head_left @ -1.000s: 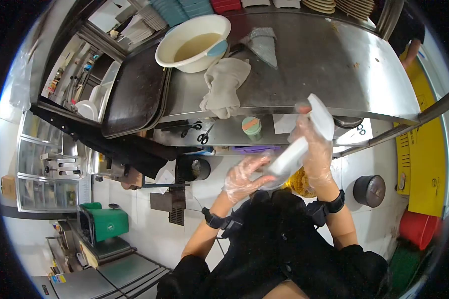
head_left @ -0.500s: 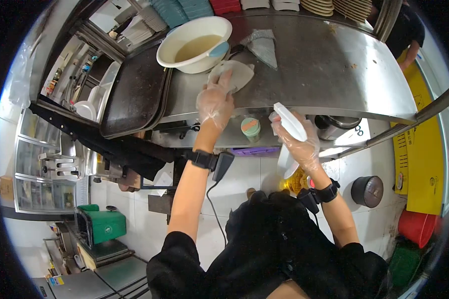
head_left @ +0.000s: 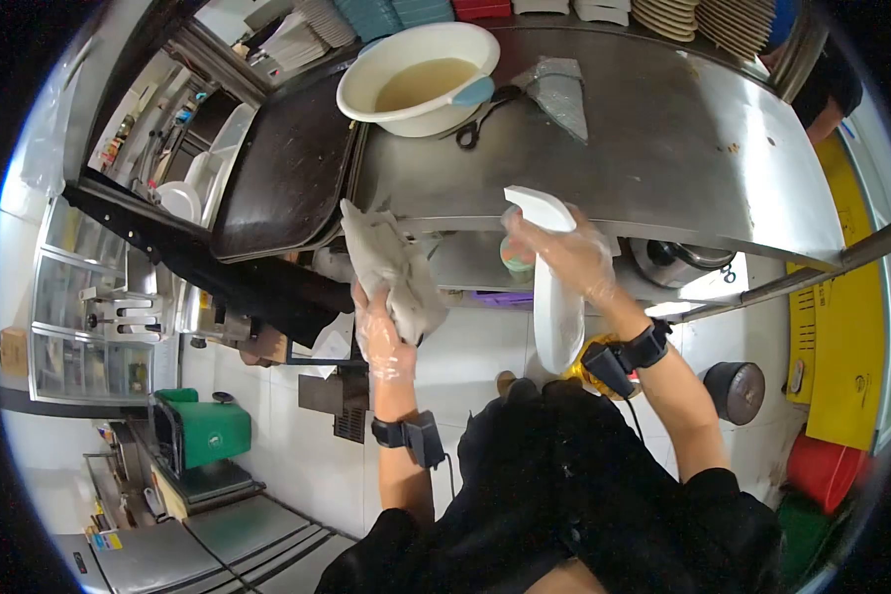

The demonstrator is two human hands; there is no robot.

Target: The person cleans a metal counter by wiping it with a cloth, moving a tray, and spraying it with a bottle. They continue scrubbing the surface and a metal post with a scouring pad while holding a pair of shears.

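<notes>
Cloth (head_left: pixel 398 282) sits bunched in my left hand (head_left: pixel 378 335), fingers curled round it, to the left of the white dish (head_left: pixel 560 327), whose long axis points toward the worktop (head_left: pixel 643 163) as my right hand (head_left: pixel 569 255) grips its far part.

From my remote view, a steel table (head_left: pixel 653 168) stretches past both hands. Ahead of my left hand (head_left: pixel 386 332) it carries a white basin (head_left: pixel 406 128), with dark-handled scissors (head_left: pixel 468 137) near it; dark trays (head_left: pixel 287 163) lie stacked farther left. Ahead of my right hand (head_left: pixel 569 255) I see a plastic packet (head_left: pixel 562 101); brown crumbs (head_left: pixel 733 148) dot the steel to its right. Right of that hand, a dark round container (head_left: pixel 736 393) stands on the tiled floor (head_left: pixel 688 436).
</notes>
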